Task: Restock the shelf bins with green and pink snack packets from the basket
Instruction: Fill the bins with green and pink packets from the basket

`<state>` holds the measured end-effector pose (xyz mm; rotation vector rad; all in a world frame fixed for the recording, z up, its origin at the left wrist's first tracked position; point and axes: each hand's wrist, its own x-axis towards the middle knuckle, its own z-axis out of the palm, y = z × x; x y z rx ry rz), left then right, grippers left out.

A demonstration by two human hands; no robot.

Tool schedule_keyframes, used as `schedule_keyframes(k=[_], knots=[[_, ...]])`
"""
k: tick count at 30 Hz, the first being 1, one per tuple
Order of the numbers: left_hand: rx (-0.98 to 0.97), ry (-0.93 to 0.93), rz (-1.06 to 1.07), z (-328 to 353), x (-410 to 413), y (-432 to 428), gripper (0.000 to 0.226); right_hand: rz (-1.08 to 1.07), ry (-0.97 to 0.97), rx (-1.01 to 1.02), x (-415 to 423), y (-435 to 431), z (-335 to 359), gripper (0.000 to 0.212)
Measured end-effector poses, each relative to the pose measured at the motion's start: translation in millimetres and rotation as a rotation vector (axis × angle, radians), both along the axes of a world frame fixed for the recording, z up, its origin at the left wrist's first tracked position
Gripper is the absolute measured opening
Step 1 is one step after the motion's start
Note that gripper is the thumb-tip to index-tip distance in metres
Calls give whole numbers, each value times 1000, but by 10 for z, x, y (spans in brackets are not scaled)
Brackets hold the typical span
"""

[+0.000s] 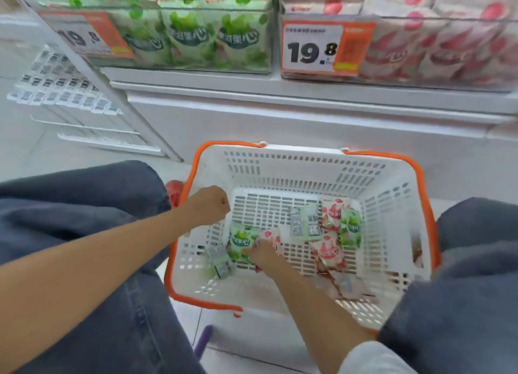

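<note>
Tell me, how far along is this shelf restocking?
Done: the green bin and pink bin on the shelf already look well filled. In hand: the right hand grips a green packet inside the basket; the left hand is a fist with nothing visible in it. Left: several more packets lie on the basket floor, such as a pink packet.

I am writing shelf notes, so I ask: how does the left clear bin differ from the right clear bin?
The left clear plastic bin holds green snack packets; the right clear plastic bin holds pink snack packets. The left bin's price tag appears slanted; the right bin's price tag faces the camera. Both tags are orange and white and read 19.8.
</note>
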<state>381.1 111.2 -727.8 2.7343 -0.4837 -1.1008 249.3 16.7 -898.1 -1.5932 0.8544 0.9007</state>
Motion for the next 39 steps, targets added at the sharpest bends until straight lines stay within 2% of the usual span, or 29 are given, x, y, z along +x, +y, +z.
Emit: schedule_keyframes(k=[2, 5, 8, 10, 12, 14, 17, 20, 24, 26, 28, 29, 32, 36, 37, 39], knots=[[11, 6, 33, -45, -4, 56, 14, -159, -3, 39, 48, 148, 3, 46], [29, 35, 52, -99, 10, 97, 13, -176, -97, -4, 132, 228, 102, 17], [7, 16, 118, -74, 23, 76, 16, -117, -251, -82, 235, 93, 309, 24], [-21, -45, 160, -32, 43, 51, 33, -113, -326, -77, 339, -148, 619, 32], [-63, -92, 180, 62, 41, -16, 49, -123, -424, -28, 464, -436, 995, 22], [-168, -80, 238, 206, 19, -142, 55, -181, -490, 101, 561, -633, 1407, 15], [-478, -143, 362, 483, 23, -359, 57, -273, -577, 281, 655, -794, 1989, 23], [-682, -321, 382, 841, 70, -454, 51, -239, -704, 180, 727, -834, 2544, 15], [-839, -525, 390, 1378, 242, -418, 52, -188, -787, 81, 927, -805, 3136, 24], [-881, -635, 391, 1622, 403, -341, 55, -166, -846, 36, 1084, -749, 3397, 21], [-930, -718, 374, 1842, 632, -255, 57, -134, -918, -45, 1309, -676, 3652, 47], [-954, -758, 370, 1951, 752, -205, 57, -118, -954, -80, 1423, -626, 3771, 52], [-1033, -858, 398, 2250, 1121, -27, 51, -97, -1053, -142, 1854, -500, 4099, 46], [-958, -1061, 492, 2356, 1576, 260, 46, -141, -1166, -242, 2540, -275, 4423, 10], [-903, -1097, 533, 2319, 1671, 328, 46, -159, -1174, -290, 2733, -221, 4459, 7], [-799, -1116, 582, 2216, 1806, 449, 44, -191, -1159, -380, 3115, -124, 4471, 15]])
